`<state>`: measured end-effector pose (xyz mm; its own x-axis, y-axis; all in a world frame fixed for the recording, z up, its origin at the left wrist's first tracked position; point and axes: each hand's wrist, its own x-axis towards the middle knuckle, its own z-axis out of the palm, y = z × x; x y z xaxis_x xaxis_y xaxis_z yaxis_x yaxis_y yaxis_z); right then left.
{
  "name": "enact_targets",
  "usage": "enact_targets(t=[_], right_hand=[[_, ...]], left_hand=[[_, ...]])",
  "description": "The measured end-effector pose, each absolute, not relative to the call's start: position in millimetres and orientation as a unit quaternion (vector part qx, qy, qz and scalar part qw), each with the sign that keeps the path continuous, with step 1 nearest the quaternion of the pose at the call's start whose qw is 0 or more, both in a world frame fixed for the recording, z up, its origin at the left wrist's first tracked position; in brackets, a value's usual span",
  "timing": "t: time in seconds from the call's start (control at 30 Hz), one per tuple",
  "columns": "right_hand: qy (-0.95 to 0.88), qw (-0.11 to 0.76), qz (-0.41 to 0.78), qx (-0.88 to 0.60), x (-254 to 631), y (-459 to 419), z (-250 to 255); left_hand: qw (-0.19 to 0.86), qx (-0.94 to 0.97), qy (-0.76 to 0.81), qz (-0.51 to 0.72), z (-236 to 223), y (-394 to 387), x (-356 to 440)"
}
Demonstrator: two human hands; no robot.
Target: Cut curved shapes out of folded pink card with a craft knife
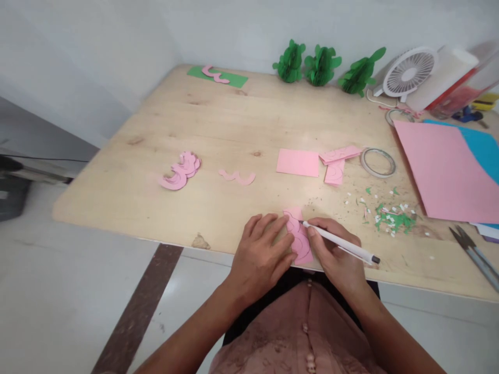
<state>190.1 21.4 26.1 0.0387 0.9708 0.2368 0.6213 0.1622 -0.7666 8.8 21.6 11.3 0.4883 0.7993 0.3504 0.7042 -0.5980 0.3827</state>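
Observation:
My right hand (340,258) grips a white pen (345,243) with a dark end cap, its tip at the edge of a pink paper piece (300,243) by the table's front edge. Curved lines are drawn on that paper. My left hand (260,253) lies flat with fingers outstretched, their tips pressing on the paper's left side. A single wavy pink cutout (237,177) rests beyond my left hand. Farther left sits a pile of wavy pink cutouts (181,170). Ahead are a plain pink rectangle (298,163) and folded pink pieces with drawn curves (334,171).
A tape roll (378,162), green and white scraps (393,218), scissors (473,254) and large pink sheets (448,171) lie right. Green paper shapes (322,65) and a white fan (409,72) stand along the wall. A green strip (234,79) lies at the far left.

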Motion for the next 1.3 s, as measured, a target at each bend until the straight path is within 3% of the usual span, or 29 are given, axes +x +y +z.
enact_targets(t=[0.7, 1.3], right_hand=[[-0.602, 0.419, 0.264, -0.627, 193.1, 18.9, 30.7], [-0.659, 0.369, 0.221, -0.617, 199.3, -1.0, 35.5]], left_hand=[[0.1, 0.857, 0.439, 0.25, 12.4, 21.4, 7.8], [0.101, 0.857, 0.44, 0.247, 12.1, 21.5, 9.0]])
